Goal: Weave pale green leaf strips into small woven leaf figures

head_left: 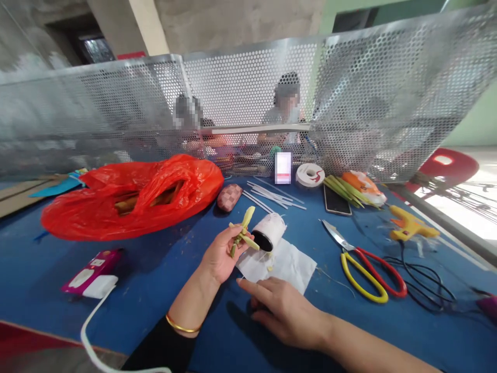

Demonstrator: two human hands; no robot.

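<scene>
My left hand (224, 254), with a gold bracelet at the wrist, pinches a small yellow-green piece of folded leaf strips (244, 237) in its fingertips. Just right of it a white can-like cylinder (272, 229) lies tipped, its dark open end toward me, on a white paper sheet (297, 264). My right hand (281, 311) is below the paper, its index finger stretched toward my left hand and the other fingers curled. A thin thread seems to be near that fingertip; whether the fingers hold it is too small to tell.
Red-and-yellow scissors (363, 264) and a yellow glue gun (413, 225) with a black cable lie right. A red plastic bag (186, 207) lies left. White sticks (272, 194), a ribbon roll (310, 175) and a phone (337, 201) are farther back, before a perforated metal screen (248, 67); people sit beyond.
</scene>
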